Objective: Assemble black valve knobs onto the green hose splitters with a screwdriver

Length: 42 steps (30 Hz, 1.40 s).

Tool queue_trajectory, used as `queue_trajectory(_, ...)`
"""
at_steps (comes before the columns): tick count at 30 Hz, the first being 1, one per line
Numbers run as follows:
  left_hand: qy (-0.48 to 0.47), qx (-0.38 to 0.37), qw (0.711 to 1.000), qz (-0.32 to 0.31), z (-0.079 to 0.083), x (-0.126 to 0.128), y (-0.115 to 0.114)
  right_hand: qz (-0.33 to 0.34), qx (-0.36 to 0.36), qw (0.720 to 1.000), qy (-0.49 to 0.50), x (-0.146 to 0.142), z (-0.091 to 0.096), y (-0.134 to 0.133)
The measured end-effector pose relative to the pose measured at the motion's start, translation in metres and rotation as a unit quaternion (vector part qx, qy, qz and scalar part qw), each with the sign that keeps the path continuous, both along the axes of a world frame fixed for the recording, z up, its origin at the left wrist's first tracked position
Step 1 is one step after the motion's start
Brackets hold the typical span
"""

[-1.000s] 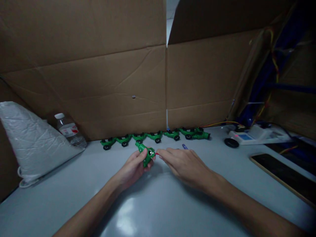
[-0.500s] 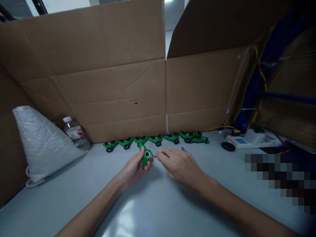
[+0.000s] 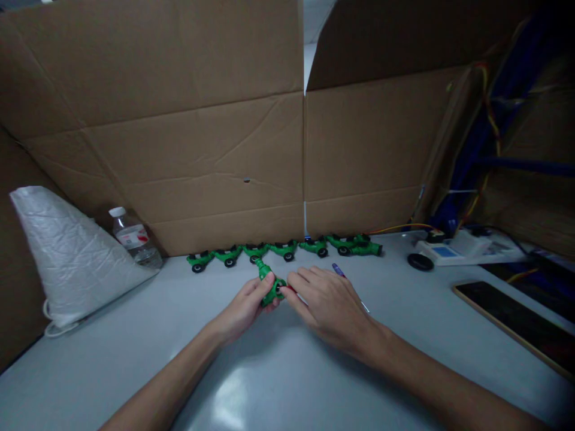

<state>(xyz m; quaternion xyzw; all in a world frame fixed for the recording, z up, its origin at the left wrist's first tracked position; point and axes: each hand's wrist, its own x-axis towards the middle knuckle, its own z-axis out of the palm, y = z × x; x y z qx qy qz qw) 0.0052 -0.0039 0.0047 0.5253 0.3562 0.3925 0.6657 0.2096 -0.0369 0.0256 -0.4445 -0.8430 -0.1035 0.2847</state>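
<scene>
My left hand (image 3: 251, 297) is closed around a green toy part (image 3: 264, 272), with its narrow end pointing away toward the back row. A round dark hole (image 3: 279, 288) shows on the part's right side. My right hand (image 3: 321, 299) pinches a thin red piece (image 3: 287, 288) right at that hole. Most of the red piece is hidden by the fingers, so its kind cannot be made out. Behind my right hand lies a slim purple pen-like tool (image 3: 339, 270) with a shiny metal end, partly covered by the hand.
Several green toy vehicles (image 3: 284, 250) with black wheels line the cardboard wall (image 3: 215, 143). At left stand a white padded bag (image 3: 76, 263) and a water bottle (image 3: 135, 236). To the right are a black ring (image 3: 420, 261), a power strip (image 3: 449, 254) and a phone (image 3: 507, 320).
The green part has turned in my left hand, its hole now facing more to the right. My right fingers have moved up against it, covering more of the red piece. The view has shifted slightly.
</scene>
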Motion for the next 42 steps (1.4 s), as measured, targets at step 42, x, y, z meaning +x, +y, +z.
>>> queue_trajectory(42, 0.183, 0.147, 0.971, 0.054, -0.021, -0.006, 0.018, 0.088, -0.161, 0.982, 0.039, 0.038, -0.015, 0.046)
